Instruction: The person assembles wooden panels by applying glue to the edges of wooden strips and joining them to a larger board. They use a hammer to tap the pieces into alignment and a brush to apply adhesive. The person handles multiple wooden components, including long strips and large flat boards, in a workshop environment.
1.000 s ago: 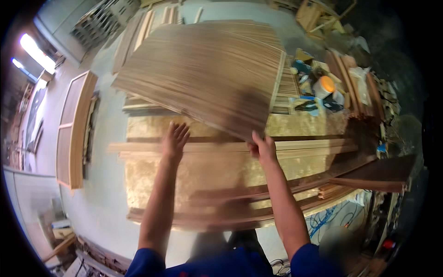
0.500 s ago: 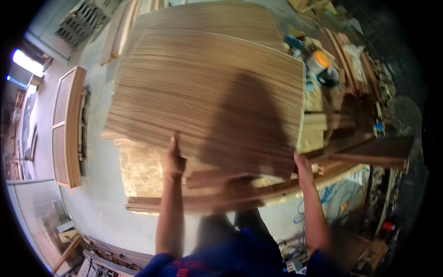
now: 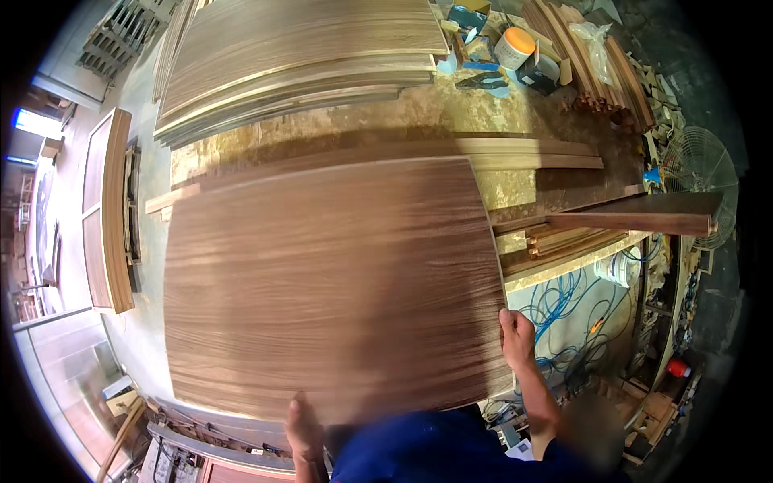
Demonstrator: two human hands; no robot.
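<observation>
A broad wood-grain panel [image 3: 322, 274] spans the middle of the view, close in front of my body. My left hand [image 3: 303, 427] grips its near edge, thumb over the top face and the other fingers hidden below. At the panel's right edge, toward the near corner, my right hand [image 3: 517, 336] is closed round the side. Beyond the panel, a stack of similar wood-grain boards [image 3: 298, 52] lies on the worn yellowish worktable [image 3: 427, 117]. Long wooden strips [image 3: 531, 153] lie on the table, partly hidden behind the panel.
A tub with an orange lid [image 3: 515, 48] stands at the far right, near bundled dark wood strips [image 3: 596, 72]. One dark board [image 3: 636, 213] juts past the table's right side. Blue hose [image 3: 555, 310] coils on the floor beside a white bucket [image 3: 618, 267]. A framed panel [image 3: 109, 213] stands at left.
The panel has come toward my body, away from the stack, uncovering the stack's near edge and the table. Both hands have moved nearer with it, still gripping.
</observation>
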